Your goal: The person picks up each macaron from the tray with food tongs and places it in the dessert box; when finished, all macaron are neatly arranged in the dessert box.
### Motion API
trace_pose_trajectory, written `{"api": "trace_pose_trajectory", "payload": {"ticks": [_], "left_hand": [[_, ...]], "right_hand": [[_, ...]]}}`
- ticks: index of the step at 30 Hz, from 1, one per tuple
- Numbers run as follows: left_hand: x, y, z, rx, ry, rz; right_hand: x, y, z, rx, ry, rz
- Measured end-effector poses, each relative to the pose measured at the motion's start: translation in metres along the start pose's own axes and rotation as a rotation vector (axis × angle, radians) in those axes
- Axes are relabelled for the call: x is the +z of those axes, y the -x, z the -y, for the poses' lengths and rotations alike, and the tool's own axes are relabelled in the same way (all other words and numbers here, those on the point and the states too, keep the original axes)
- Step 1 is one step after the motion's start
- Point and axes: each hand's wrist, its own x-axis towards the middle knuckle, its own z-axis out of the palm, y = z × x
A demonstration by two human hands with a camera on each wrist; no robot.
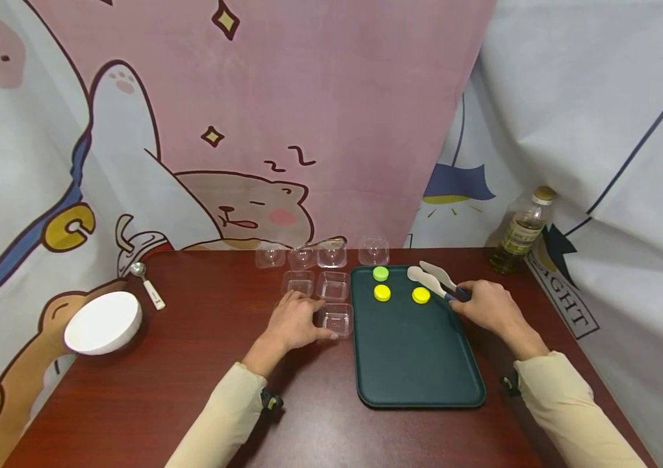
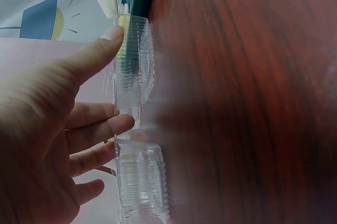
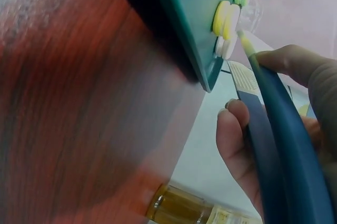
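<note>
In the head view, my right hand [image 1: 488, 305] grips a pair of tongs [image 1: 433, 283] with dark blue handles and pale tips over the tray's back right corner. Their arms stand apart. On the dark green tray [image 1: 416, 364] lie a green macaron [image 1: 381, 273] and two yellow macarons [image 1: 382, 293]; the right wrist view also shows a white macaron [image 3: 226, 48] by the tongs. My left hand [image 1: 294, 322] holds the front clear plastic box [image 1: 336, 320] by its left side, thumb at the front edge and forefinger at the back, other fingers loosely bent.
Two more clear boxes [image 1: 333, 286] stand behind, with several clear lids [image 1: 331, 253] along the wall. A white bowl [image 1: 103, 323] and a small scoop [image 1: 147, 286] are at far left. An oil bottle [image 1: 517, 234] stands at the back right.
</note>
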Motion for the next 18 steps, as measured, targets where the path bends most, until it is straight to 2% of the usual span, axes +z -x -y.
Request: {"api": "trace_pose_trajectory", "payload": {"ticks": [9,18], "left_hand": [[-0.0006,0.0013,-0.001,-0.006,0.019,0.011],[-0.002,0.0009,-0.001,-0.022,0.01,0.016]], "right_hand": [[0.0054,0.0011,-0.0024,0.002,0.008,0.019],[0.0038,0.0034,-0.0037,0.008,-0.007,-0.01]]}}
